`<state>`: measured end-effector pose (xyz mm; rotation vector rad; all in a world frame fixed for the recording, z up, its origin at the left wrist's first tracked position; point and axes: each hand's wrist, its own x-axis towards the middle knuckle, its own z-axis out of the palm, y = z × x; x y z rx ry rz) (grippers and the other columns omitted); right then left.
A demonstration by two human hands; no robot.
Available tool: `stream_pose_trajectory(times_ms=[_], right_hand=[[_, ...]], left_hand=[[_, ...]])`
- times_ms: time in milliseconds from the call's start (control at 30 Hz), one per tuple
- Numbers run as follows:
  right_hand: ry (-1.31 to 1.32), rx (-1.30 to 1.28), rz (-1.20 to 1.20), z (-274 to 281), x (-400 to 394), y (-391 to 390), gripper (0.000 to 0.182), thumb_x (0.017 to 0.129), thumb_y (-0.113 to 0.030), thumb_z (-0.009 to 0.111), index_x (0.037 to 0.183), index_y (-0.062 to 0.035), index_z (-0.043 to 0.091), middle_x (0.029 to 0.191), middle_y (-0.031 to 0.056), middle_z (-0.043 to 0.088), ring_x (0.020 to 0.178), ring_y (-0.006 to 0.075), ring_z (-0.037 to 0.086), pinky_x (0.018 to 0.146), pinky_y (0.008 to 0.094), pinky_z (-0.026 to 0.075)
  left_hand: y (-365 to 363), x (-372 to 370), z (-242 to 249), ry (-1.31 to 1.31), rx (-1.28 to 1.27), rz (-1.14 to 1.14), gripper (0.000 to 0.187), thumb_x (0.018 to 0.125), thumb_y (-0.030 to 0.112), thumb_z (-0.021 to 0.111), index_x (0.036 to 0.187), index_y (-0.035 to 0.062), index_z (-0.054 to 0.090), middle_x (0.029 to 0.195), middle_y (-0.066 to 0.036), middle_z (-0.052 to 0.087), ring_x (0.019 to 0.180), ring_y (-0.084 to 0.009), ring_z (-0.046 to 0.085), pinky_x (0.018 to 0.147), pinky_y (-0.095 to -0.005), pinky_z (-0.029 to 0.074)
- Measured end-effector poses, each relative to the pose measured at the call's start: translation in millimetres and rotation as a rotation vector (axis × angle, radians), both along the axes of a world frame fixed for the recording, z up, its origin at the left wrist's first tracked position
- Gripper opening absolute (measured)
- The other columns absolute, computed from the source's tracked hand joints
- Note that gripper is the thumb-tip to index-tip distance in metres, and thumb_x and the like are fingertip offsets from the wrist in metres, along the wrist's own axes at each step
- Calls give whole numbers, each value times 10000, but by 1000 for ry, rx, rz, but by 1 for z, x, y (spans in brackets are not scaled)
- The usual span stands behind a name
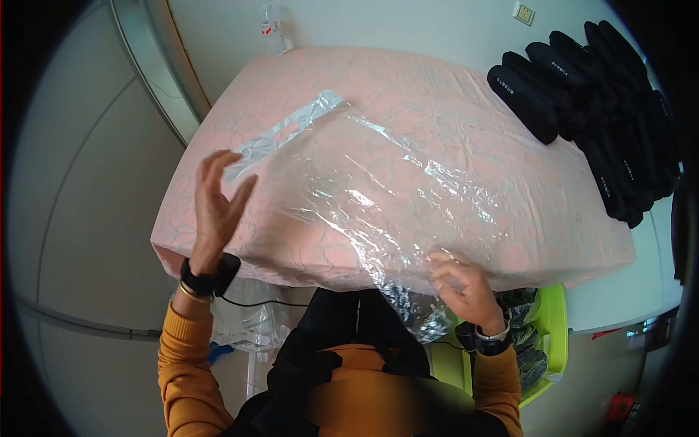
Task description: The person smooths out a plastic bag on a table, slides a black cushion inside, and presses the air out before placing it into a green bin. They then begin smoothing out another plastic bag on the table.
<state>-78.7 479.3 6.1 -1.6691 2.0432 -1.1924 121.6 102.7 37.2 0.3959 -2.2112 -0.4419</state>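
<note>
A clear plastic bag (364,197) lies spread over the pink cloth, its lower part hanging past the front edge. One white strip runs along the bag's upper left side. My left hand (220,197) is beside the lower end of that strip, thumb and fingers apart, with nothing held. At the bag's lower right is my right hand (462,284), its fingers bent and near the film; whether it pinches any of the plastic cannot be made out.
The pink cloth (568,218) covers a table. Several black packs (582,95) are piled at the right. A plastic bottle (271,30) stands at the back left. Below the front edge are a green bin (557,342) with dark wrapped items and more clear plastic (251,320).
</note>
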Motion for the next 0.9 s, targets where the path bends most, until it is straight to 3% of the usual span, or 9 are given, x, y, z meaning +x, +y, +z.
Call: stream_pose_trajectory(times_ms=[33,200,400,500,567,600,700,833,900], right_hand=[[-108,-17,-43,3,-1,3,184,833,4,633,1012,36,656,1216,187,663,1215,279,600,1032,397,440],[-531,-105,-98,23,11,2,115,882,-28,601,952,37,664,1232,184,661,1202,263,603,1047,399,429],[-689,-140,-70,12,0,5,146,939,-68,561,971,38,656,1297,208,624,1228,269,584,1065,399,412],[-457,-246,-149,23,-29,14,135,943,-54,560,969,37,655,1373,208,570,1302,270,523,1085,397,383],[-77,-233,-263,19,-56,16,137,948,-50,567,1035,26,640,1416,202,530,1364,256,455,1098,389,356],[-75,-233,-266,16,-57,15,137,948,-50,567,1035,26,640,1416,202,530,1364,256,455,1098,389,356],[-71,-471,-623,10,-61,6,208,956,-54,579,1152,9,603,1416,188,530,1376,238,431,1106,374,331],[207,-498,-745,4,-37,9,319,965,-64,587,1275,-5,537,1370,164,567,1296,223,507,1046,343,394],[29,-422,-619,-10,-25,12,343,974,-82,590,1301,-6,519,1334,156,586,1229,215,552,992,331,436]], left_hand=[[-12,0,-1,-22,-74,172,415,854,212,770,1183,11,618,1262,-188,579,1206,-320,557,975,-383,463],[-59,-9,-31,-190,119,208,447,885,260,735,1199,-25,592,1193,-212,613,1141,-297,594,958,-364,472],[-71,-6,-23,-417,549,52,355,925,264,676,1128,-17,598,889,-81,647,778,-156,607,703,-279,482],[-66,3,-23,-371,682,5,299,941,248,651,1104,2,599,800,-32,626,682,-104,572,632,-238,451],[-53,14,-16,-194,774,-75,241,957,222,623,1074,13,597,743,-10,604,624,-75,541,590,-212,419],[-45,17,-15,-194,774,-80,241,957,222,623,1074,13,597,743,-10,604,624,-75,541,590,-212,419],[-8,29,-21,73,925,-157,216,964,181,593,1115,27,607,796,10,616,693,-87,587,592,-238,458],[35,40,-39,421,1240,-93,239,964,125,583,1180,24,596,857,6,643,769,-98,613,659,-251,501],[56,44,-56,340,1282,-109,241,958,109,598,1184,26,606,895,-2,656,814,-106,623,700,-259,513]])
